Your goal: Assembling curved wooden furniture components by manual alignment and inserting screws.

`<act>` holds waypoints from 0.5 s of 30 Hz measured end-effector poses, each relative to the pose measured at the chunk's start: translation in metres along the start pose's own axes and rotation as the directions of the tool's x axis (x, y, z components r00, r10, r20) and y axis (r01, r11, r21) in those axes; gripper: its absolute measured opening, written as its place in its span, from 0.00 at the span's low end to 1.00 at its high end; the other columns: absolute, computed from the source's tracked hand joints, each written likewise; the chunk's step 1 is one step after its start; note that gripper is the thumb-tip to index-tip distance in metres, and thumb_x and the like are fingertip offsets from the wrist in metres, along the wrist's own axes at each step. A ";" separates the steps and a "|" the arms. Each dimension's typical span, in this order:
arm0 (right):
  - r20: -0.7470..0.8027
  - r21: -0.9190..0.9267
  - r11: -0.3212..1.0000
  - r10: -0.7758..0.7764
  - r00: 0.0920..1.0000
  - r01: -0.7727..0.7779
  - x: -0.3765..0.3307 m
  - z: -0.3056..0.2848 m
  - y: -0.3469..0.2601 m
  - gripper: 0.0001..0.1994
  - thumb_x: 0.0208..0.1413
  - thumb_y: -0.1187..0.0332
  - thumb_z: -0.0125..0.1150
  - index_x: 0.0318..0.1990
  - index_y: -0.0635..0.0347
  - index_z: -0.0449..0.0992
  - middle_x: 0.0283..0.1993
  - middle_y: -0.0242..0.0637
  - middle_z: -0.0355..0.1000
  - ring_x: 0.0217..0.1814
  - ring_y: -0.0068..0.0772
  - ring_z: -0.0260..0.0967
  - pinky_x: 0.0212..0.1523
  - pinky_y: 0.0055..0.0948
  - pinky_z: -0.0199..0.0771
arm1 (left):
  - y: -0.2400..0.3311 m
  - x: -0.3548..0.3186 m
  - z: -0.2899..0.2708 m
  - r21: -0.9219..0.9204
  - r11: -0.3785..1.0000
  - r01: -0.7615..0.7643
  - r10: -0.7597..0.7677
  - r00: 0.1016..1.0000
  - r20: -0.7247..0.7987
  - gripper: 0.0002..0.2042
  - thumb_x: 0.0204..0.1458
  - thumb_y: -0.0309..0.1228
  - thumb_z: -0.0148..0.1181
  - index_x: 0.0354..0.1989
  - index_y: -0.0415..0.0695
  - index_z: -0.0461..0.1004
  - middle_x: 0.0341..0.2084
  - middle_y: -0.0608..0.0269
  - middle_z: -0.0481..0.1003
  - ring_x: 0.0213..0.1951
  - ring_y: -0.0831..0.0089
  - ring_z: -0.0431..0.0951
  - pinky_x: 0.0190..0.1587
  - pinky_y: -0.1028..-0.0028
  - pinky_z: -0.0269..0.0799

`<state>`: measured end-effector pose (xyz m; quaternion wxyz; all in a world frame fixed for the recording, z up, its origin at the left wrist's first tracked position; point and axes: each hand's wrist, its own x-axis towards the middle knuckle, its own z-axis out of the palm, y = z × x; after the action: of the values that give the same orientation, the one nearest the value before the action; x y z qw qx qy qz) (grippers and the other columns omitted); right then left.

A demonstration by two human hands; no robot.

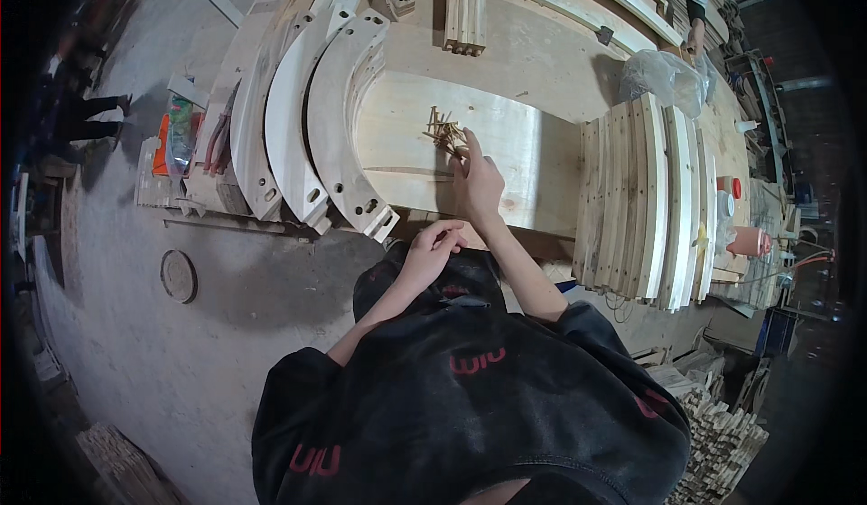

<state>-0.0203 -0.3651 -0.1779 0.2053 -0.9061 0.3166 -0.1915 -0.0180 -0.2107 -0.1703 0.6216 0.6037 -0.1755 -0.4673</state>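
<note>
A small loose pile of brass-coloured screws [442,129] lies on a pale wooden board [533,157] across the workbench. My right hand [481,184] reaches over the board's near edge to this pile. Its index finger is stretched out and its thumb stands apart, both at the screws' near side. My left hand [431,257] is closer to my body, just off the bench edge, with fingers curled in against the thumb. Whatever is inside the left hand, if anything, stays hidden.
Curved wooden pieces with slots [334,116] stand in a row on the left. To the right is a stack of wooden slats [623,198]. Pliers with red handles [217,144] lie far left. Another person's hand [695,37] is near a clear plastic bag [664,80].
</note>
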 end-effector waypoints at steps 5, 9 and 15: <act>0.009 0.135 0.991 -0.013 1.000 0.012 0.008 -0.004 0.000 0.28 0.44 0.75 0.60 0.56 0.54 0.60 0.29 0.36 0.74 0.30 0.38 0.71 0.30 0.35 0.70 | 0.002 0.003 -0.004 -0.076 0.997 0.033 -0.033 0.999 -0.006 0.12 0.59 0.30 0.46 0.44 0.35 0.70 0.29 0.60 0.75 0.32 0.76 0.76 0.36 0.80 0.71; 0.173 0.166 0.981 0.067 0.983 -0.097 0.009 -0.010 0.003 0.29 0.44 0.77 0.58 0.57 0.58 0.56 0.30 0.41 0.73 0.31 0.43 0.71 0.32 0.37 0.70 | -0.004 0.014 -0.006 -0.200 0.973 0.112 -0.127 0.990 -0.061 0.14 0.59 0.34 0.47 0.46 0.37 0.69 0.29 0.60 0.75 0.30 0.77 0.76 0.32 0.82 0.69; 0.152 0.028 0.997 -0.075 0.986 0.072 -0.006 -0.007 0.008 0.28 0.45 0.80 0.53 0.56 0.61 0.55 0.32 0.47 0.72 0.33 0.49 0.70 0.33 0.39 0.70 | -0.009 0.031 0.007 -0.289 0.955 0.063 -0.140 0.957 -0.254 0.17 0.58 0.38 0.49 0.49 0.39 0.67 0.34 0.64 0.71 0.33 0.78 0.72 0.36 0.79 0.68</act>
<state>-0.0320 -0.3690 -0.1776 0.2317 -0.9268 0.2641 -0.1326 -0.0109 -0.2375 -0.1874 0.6932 0.5772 0.0103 -0.4316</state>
